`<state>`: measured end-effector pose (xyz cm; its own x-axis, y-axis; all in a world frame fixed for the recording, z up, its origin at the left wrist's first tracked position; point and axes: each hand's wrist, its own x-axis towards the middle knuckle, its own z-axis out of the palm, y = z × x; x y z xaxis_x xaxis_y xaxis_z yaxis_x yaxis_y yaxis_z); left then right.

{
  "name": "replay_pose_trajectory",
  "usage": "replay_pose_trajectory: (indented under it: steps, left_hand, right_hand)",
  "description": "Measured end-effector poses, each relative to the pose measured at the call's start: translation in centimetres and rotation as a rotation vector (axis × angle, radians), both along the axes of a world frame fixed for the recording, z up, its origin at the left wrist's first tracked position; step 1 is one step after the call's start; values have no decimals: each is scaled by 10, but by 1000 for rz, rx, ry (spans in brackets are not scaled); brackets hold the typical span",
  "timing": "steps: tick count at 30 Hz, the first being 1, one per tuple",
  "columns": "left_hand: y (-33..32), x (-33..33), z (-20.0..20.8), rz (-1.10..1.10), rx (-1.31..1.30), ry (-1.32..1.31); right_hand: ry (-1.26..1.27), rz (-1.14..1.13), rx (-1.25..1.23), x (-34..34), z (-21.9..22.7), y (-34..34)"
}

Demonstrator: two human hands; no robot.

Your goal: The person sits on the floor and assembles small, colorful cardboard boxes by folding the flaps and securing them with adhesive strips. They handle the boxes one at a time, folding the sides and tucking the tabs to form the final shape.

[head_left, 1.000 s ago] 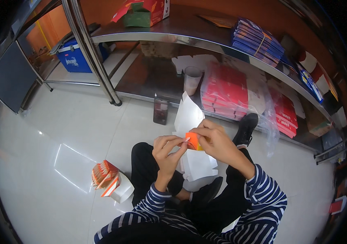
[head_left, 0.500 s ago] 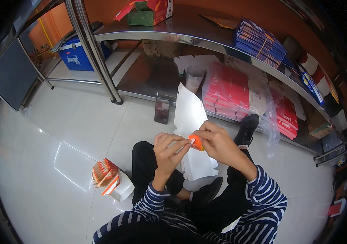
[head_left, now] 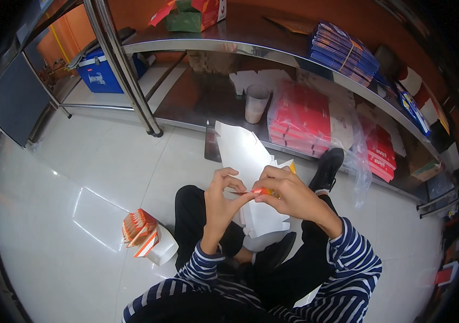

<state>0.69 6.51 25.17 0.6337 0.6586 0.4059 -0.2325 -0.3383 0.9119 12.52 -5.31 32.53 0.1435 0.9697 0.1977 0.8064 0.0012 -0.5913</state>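
Over my lap, my left hand (head_left: 223,200) pinches one end of a small folded orange and yellow card (head_left: 261,191) between thumb and fingertips. My right hand (head_left: 288,195) grips its other end, fingers bent over it, so much of the card is hidden. Beneath both hands lies a white card sheet (head_left: 243,148) with notched edges, on or against my legs. Whether the folded card is part of this sheet I cannot tell. A yellow-orange corner (head_left: 292,166) shows just beyond my right hand. Left of my knee, folded orange-and-white card pieces (head_left: 139,226) stand in a white container (head_left: 164,248).
A dark phone (head_left: 211,145) lies partly covered beyond the sheet. On the low steel shelf stand a cloudy plastic cup (head_left: 256,102) and plastic-wrapped red flat boxes (head_left: 304,110). The upper shelf holds a banded blue stack (head_left: 342,54). A blue cooler (head_left: 100,72) sits far left.
The white sheet's far end has swung left and nearer, covering part of the phone. A yellow-orange corner has come into sight beyond my right hand. My fingers have shifted on the folded card.
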Motion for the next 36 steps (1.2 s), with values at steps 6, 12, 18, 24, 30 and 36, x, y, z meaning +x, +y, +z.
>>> replay_pose_trajectory:
  steps: [6,12,18,24,30,36]
  left_hand:
    - [11,-2,4,27,265,14]
    - [44,-22,0,-1,500,161]
    - [41,-20,-10,28,429,146]
    - [31,-20,-2,43,599,145]
    - [24,-14,-2,-47,559,119]
    - [22,-11,-3,-90,543,146]
  right_hand:
    - [95,-66,-74,4,5,1]
    - [432,-147,45,33,-3,-13]
    - [821,-88,76,37,-3,-10]
    - [553,-38,51,40,-8,-10]
    - [-304,-16,178,18,2,-2]
    - [-351,101,53,15,-10,2]
